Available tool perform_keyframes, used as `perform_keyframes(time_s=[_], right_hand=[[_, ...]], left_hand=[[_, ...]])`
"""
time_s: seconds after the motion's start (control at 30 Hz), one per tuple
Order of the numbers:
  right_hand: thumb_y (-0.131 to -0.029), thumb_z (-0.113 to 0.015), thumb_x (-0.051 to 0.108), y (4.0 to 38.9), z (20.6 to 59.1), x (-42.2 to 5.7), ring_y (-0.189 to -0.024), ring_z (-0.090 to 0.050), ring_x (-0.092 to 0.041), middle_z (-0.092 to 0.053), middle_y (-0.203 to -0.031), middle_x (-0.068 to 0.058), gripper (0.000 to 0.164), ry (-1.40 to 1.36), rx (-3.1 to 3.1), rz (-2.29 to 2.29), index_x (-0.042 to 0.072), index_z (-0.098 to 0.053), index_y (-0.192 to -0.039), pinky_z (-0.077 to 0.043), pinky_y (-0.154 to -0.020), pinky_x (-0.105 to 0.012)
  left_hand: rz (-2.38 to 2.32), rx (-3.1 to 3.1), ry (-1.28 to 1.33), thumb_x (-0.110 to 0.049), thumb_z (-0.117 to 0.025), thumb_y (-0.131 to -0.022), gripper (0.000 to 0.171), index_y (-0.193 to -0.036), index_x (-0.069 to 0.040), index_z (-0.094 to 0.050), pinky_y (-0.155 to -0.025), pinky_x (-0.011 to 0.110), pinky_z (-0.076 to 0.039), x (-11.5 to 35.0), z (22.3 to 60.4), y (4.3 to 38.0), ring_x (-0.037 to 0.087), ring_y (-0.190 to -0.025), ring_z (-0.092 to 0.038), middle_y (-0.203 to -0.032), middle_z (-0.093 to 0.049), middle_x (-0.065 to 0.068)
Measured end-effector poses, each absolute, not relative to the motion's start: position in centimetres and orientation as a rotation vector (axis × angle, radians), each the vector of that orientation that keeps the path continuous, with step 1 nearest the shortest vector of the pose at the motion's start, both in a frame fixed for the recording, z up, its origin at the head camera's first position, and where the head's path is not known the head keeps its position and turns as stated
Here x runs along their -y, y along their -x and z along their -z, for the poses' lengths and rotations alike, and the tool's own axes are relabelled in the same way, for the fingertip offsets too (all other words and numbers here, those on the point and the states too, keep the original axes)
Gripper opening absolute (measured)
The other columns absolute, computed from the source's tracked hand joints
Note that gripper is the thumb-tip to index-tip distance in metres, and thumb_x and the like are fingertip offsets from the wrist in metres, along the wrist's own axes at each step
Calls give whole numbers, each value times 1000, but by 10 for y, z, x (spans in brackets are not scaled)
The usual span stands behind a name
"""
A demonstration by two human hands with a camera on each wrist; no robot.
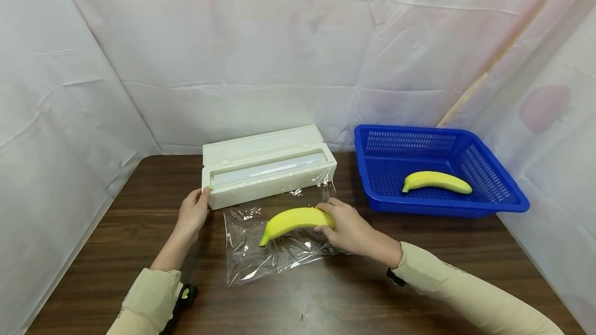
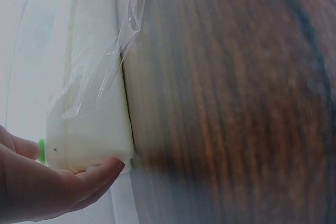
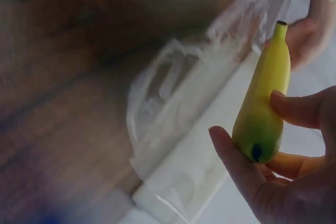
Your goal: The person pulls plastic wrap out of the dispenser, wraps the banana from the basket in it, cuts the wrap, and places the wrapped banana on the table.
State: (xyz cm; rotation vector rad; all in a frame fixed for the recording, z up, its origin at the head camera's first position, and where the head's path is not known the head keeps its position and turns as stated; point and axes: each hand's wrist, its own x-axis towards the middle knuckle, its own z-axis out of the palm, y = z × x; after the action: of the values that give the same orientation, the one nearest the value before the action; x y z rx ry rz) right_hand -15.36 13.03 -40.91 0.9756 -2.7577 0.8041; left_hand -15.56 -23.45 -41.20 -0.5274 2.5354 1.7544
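A yellow banana (image 1: 298, 219) is gripped at its right end by my right hand (image 1: 348, 226), held over a sheet of clear cling film (image 1: 265, 265). In the right wrist view the thumb and fingers pinch the banana (image 3: 265, 98) near its dark tip. The film runs out from the front of a white cling film box (image 1: 265, 190), whose lid stands open at the back with a pale roll (image 1: 274, 167) inside. My left hand (image 1: 192, 216) holds the box's left end. In the left wrist view its thumb is at a small green piece (image 2: 41, 151), its fingers against the end face.
A blue plastic basket (image 1: 505, 190) stands at the back right, with a second banana (image 1: 437, 182) lying in it. White cloth (image 1: 261, 56) hangs behind and along both sides of the dark wooden table (image 1: 139, 211).
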Motion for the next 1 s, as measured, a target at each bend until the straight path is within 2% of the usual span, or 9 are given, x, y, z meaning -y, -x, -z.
perform_keyframes(time_s=[0.13, 0.53, 0.67, 1.0], right_hand=[[-86, -88, 14, 149, 417, -127, -74, -51, -10, -62, -92, -3, 43, -1018, 2767, -792, -4, -72, -122, -47, -65, -25], [-89, -85, 22, 140, 436, -120, -88, -63, -22, -71, -101, -10, 46, -1096, 2802, -622, -4, -72, -125, -54, -77, -38], [-91, -84, 22, 138, 439, -120, -97, -68, -27, -74, -110, -14, 46, -1106, 2807, -617, -4, -71, -127, -58, -85, -44], [-96, -80, 22, 136, 443, -124, -106, -68, -30, -72, -116, -17, 51, -1119, 2808, -615, -4, -66, -138, -58, -92, -48]], left_hand=[[-1748, -2544, 521, -38, -28, -116, 67, -161, 12, -24, -117, 54, -39, 235, 412, 155, 42, -139, -43, -160, -34, 35], [-1729, -2580, 529, -39, -29, -116, 68, -160, 12, -26, -111, 51, -42, 234, 413, 155, 42, -134, -46, -156, -39, 34], [-1731, -2584, 543, -39, -29, -116, 67, -160, 12, -27, -113, 52, -42, 233, 414, 155, 41, -135, -45, -157, -39, 34], [-1720, -2612, 540, -36, -30, -116, 66, -161, 12, -25, -119, 56, -38, 230, 413, 153, 44, -143, -42, -159, -37, 35]])
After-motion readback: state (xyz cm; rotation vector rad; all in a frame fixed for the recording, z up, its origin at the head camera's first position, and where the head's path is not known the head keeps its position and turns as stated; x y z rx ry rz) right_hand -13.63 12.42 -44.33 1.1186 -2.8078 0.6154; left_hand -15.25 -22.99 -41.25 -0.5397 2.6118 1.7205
